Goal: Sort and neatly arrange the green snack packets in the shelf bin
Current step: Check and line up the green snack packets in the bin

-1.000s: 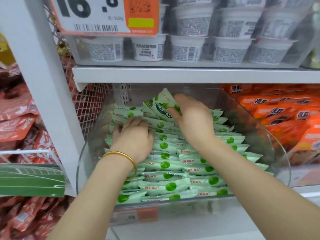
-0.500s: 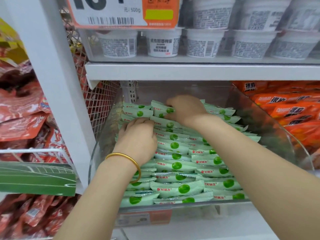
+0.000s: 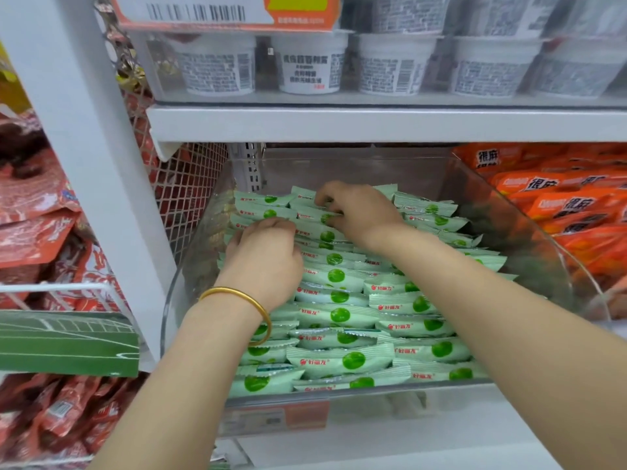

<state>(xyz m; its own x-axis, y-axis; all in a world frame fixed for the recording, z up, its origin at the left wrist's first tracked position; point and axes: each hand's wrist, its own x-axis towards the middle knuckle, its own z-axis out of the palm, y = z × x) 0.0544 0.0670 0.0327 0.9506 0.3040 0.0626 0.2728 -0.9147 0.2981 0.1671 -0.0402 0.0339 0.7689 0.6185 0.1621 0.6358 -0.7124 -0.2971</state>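
Observation:
Several pale green snack packets [image 3: 342, 315] with dark green dots lie in overlapping rows inside a clear plastic shelf bin [image 3: 543, 252]. My left hand [image 3: 263, 262], a gold bangle on its wrist, lies knuckles up on the left rows, fingers curled down onto the packets. At the back of the pile, my right hand [image 3: 359, 210] pinches a green packet [image 3: 314, 215] between curled fingers and thumb. What my left fingertips hold is hidden under the hand.
White tubs [image 3: 310, 62] fill the shelf above, behind a price tag [image 3: 230, 11]. Orange packets [image 3: 570, 205] fill the bin on the right. A wire mesh divider [image 3: 190, 198] and a white upright [image 3: 98, 171] stand on the left, with red bags [image 3: 34, 212] beyond.
My right hand has brought the lifted packet down onto the back rows and now pinches it there. My left hand has stayed on the left rows. The camera has moved closer and lower.

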